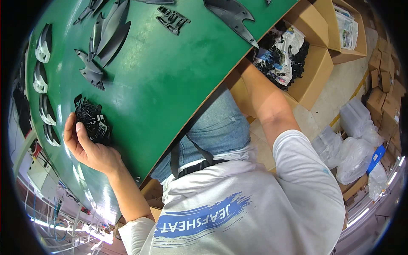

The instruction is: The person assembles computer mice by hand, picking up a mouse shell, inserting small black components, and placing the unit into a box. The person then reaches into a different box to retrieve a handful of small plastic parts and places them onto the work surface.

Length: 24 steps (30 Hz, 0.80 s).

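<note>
My left hand [94,149] rests on the green tabletop [157,85], curved along the near left side of a pile of small black plastic parts [95,123]. Its fingers are stretched out and the thumb stands apart from them; I see nothing gripped. The pile is loose and tangled, so single pieces are hard to make out. My right forearm [261,87] reaches down past the table's right edge, beside an open cardboard box [316,78]. The right hand itself is hidden below that edge. Inside the box lie many more small black parts [299,59] and a crumpled printed sheet.
Curved dark panels [112,38] lie across the far left tabletop, with another panel [233,17] near the right edge. A black bracket-like frame [173,20] is between them. Several black-and-white curved pieces [40,78] line the left edge. Clear plastic bags [355,157] sit on the right.
</note>
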Motion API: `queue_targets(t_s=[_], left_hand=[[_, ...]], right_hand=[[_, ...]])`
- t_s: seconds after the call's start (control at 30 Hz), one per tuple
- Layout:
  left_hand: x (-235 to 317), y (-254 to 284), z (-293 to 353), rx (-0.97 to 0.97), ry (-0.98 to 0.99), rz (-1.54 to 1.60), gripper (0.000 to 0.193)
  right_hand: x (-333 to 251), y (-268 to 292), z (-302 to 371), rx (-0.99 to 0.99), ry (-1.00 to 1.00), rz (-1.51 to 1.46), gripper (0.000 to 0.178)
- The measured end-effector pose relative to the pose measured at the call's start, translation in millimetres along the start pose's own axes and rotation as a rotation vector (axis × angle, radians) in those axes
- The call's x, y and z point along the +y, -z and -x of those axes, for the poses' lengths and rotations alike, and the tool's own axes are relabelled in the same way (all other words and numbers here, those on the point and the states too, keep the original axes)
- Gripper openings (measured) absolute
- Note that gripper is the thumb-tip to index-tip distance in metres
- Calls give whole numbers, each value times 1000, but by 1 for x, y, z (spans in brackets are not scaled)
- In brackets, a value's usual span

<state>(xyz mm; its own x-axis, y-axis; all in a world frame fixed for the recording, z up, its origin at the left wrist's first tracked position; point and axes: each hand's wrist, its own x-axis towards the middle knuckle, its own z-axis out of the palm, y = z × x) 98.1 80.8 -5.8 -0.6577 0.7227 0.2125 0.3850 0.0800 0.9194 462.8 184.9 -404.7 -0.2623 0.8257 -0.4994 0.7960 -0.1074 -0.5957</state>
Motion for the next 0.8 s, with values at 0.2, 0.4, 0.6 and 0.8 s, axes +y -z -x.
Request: queue_targets(t_s=[0.2, 0.4, 0.6, 0.8], left_hand=[[-1, -3, 1, 1, -8, 12, 25], [-3, -3, 0, -2, -12, 38, 26], [-6, -17, 1, 17, -38, 35, 27], [-5, -16, 1, 39, -133, 12, 27]], right_hand=[[30, -15, -21, 109, 87, 61, 77], [10, -46, -57, 223, 211, 128, 75], [48, -32, -78, 351, 330, 197, 74], [64, 7, -22, 316, 81, -655, 67]])
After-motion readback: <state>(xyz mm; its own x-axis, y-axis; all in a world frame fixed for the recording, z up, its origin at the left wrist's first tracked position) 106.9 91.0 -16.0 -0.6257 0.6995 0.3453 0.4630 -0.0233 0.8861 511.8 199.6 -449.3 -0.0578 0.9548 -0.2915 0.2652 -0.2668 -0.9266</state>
